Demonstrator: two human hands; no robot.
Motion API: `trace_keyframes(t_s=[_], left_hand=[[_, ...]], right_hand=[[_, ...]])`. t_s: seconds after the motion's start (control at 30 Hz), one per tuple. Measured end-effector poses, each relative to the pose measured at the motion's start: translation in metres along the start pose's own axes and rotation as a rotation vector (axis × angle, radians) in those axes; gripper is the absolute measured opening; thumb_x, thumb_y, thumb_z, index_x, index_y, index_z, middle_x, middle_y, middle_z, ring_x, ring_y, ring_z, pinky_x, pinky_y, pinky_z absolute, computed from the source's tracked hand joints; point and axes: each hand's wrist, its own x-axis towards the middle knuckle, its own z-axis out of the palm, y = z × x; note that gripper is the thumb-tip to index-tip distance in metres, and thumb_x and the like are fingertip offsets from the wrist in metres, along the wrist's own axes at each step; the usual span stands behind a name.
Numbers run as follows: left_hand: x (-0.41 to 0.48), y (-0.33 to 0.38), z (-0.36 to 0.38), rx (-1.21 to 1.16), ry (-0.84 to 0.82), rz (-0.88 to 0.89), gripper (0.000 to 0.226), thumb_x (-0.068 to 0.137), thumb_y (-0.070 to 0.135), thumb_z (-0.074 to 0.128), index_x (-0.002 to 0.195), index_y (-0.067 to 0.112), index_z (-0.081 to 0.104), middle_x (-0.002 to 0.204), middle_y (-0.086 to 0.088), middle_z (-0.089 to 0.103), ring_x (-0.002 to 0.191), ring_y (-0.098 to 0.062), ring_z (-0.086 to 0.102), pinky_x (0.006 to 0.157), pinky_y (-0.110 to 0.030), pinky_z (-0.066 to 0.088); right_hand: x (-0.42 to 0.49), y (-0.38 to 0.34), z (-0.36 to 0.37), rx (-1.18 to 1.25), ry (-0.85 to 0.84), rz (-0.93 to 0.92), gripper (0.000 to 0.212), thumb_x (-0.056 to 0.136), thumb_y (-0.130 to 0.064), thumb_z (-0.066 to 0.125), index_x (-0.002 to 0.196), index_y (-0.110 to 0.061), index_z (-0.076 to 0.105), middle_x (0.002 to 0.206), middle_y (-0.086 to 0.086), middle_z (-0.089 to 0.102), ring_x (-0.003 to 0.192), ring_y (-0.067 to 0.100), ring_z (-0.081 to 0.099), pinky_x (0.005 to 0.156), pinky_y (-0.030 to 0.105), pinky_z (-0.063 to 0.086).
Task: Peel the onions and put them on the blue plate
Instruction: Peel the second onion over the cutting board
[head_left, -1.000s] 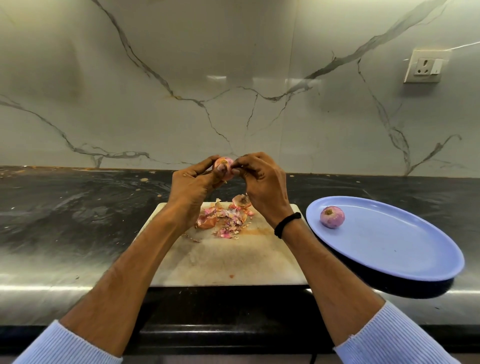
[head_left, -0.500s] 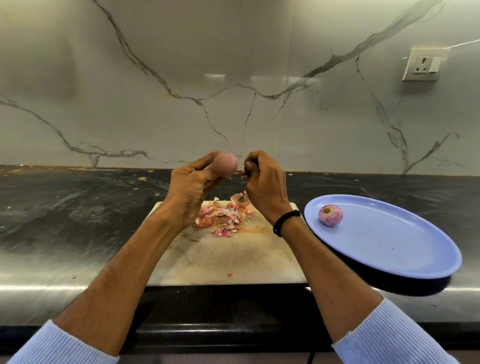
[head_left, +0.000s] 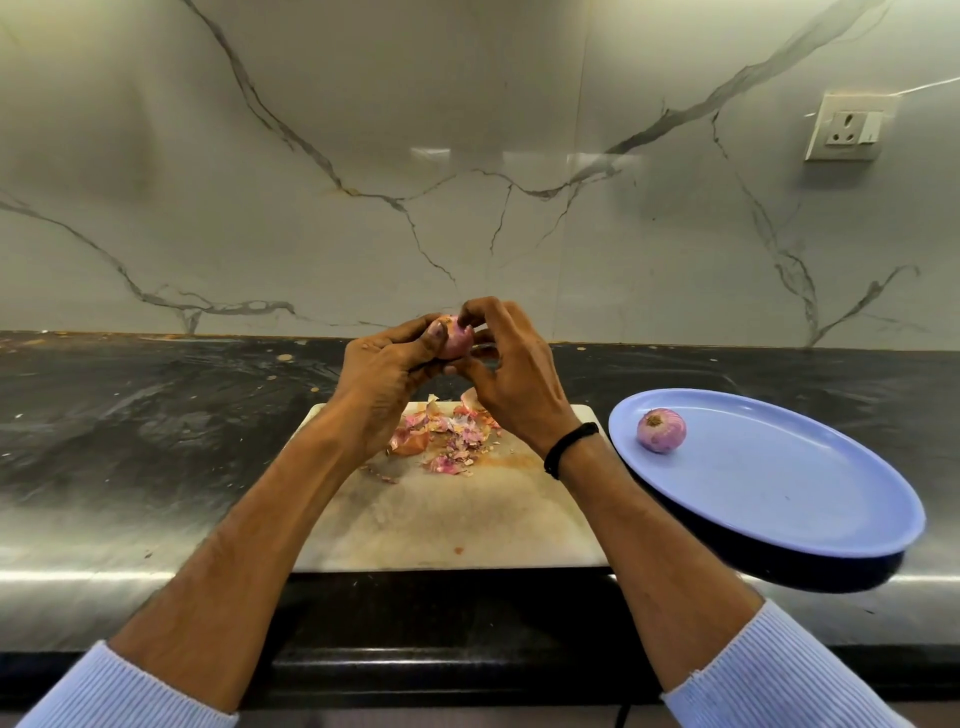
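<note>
A small pink onion is held in the air above the far end of the white cutting board. My left hand grips it from the left with thumb and fingers curled round it. My right hand pinches at its top right side with curled fingertips. Much of the onion is hidden by both hands. A peeled purple-white onion lies on the blue plate near its far left rim, to the right of the board.
A heap of pink and brown onion skins lies on the board's far half. The board sits on a dark stone counter against a marble wall. A wall socket is at the upper right.
My right hand had come off the onion half a second ago and is back on it now. Both hands sit closer together, with the onion turned in my left hand.
</note>
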Motion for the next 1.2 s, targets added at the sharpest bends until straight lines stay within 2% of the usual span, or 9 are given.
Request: trace_keyframes(t_s=[0.13,0.23,0.4,0.57,0.63,0.83,1.0,1.07,1.2], left_hand=[[0.002,-0.0006,-0.0019,0.001,0.003,-0.015,0.034,0.085,0.017,0.066,0.116,0.004,0.069,0.105,-0.007,0.075,0.098,-0.019,0.073,0.087,-0.032,0.059],[0.0032,-0.0016,-0.0034,0.006,-0.001,-0.023,0.029,0.087,0.017,0.065,0.113,0.005,0.07,0.104,-0.006,0.075,0.097,-0.019,0.072,0.087,-0.032,0.059],[0.0056,-0.0019,-0.0037,-0.045,0.024,-0.047,0.029,0.095,0.016,0.06,0.116,-0.003,0.067,0.107,-0.014,0.073,0.095,-0.018,0.071,0.082,-0.027,0.059],[0.0023,-0.0004,-0.002,-0.03,0.029,-0.035,0.031,0.095,0.016,0.059,0.119,-0.002,0.066,0.111,-0.014,0.071,0.1,-0.02,0.068,0.082,-0.027,0.06],[0.0013,0.0003,-0.001,-0.016,0.031,-0.031,0.03,0.095,0.016,0.059,0.12,0.0,0.066,0.111,-0.013,0.071,0.101,-0.021,0.068,0.083,-0.027,0.06],[0.0023,-0.0006,-0.0032,0.035,0.027,-0.027,0.026,0.094,0.017,0.061,0.114,0.002,0.069,0.107,-0.01,0.074,0.103,-0.023,0.07,0.085,-0.03,0.059],[0.0025,-0.0016,-0.0028,0.019,0.033,-0.044,0.024,0.096,0.024,0.06,0.103,0.004,0.071,0.103,-0.014,0.072,0.09,-0.018,0.07,0.08,-0.027,0.058],[0.0021,-0.0013,-0.0032,0.029,0.035,-0.044,0.025,0.096,0.025,0.06,0.104,0.004,0.071,0.105,-0.015,0.071,0.092,-0.02,0.068,0.08,-0.027,0.058],[0.001,-0.0006,-0.0013,0.02,0.045,-0.053,0.019,0.096,0.023,0.059,0.102,0.008,0.07,0.105,-0.012,0.07,0.095,-0.02,0.068,0.086,-0.029,0.058]], right_hand=[[0.0004,-0.0002,-0.0022,-0.039,0.013,-0.036,0.034,0.083,-0.009,0.075,0.11,-0.009,0.054,0.107,0.005,0.054,0.089,0.015,0.06,0.078,0.021,0.056],[0.0006,0.0,-0.0025,-0.046,0.017,-0.05,0.032,0.083,-0.01,0.074,0.108,-0.007,0.055,0.105,0.005,0.055,0.088,0.016,0.061,0.078,0.025,0.057],[0.0007,0.0003,-0.0023,-0.068,0.075,-0.06,0.021,0.086,-0.017,0.073,0.095,-0.005,0.058,0.096,0.004,0.055,0.08,0.013,0.053,0.069,0.023,0.051],[0.0006,-0.0046,-0.0029,0.027,0.048,-0.018,0.032,0.085,-0.012,0.074,0.109,-0.006,0.055,0.107,0.006,0.059,0.088,0.013,0.062,0.079,0.012,0.052],[0.0009,-0.0044,-0.0031,0.013,0.035,-0.034,0.035,0.085,-0.012,0.074,0.114,-0.007,0.054,0.111,0.006,0.058,0.09,0.015,0.063,0.081,0.014,0.053],[-0.0005,-0.0016,-0.0025,-0.035,0.026,-0.057,0.029,0.086,-0.013,0.072,0.109,-0.006,0.056,0.106,0.006,0.057,0.088,0.018,0.062,0.08,0.023,0.055],[-0.0004,0.0009,-0.0019,-0.085,0.073,-0.072,0.019,0.088,-0.017,0.071,0.094,-0.003,0.059,0.094,0.006,0.056,0.079,0.011,0.051,0.071,0.008,0.041],[-0.0001,0.0002,-0.0017,-0.054,0.072,-0.063,0.02,0.088,-0.016,0.071,0.096,-0.003,0.058,0.095,0.006,0.057,0.08,0.012,0.053,0.072,0.009,0.044],[0.0006,-0.0034,-0.0026,0.021,0.046,-0.04,0.033,0.087,-0.012,0.071,0.114,-0.006,0.054,0.108,0.007,0.06,0.09,0.018,0.064,0.08,0.027,0.058]])
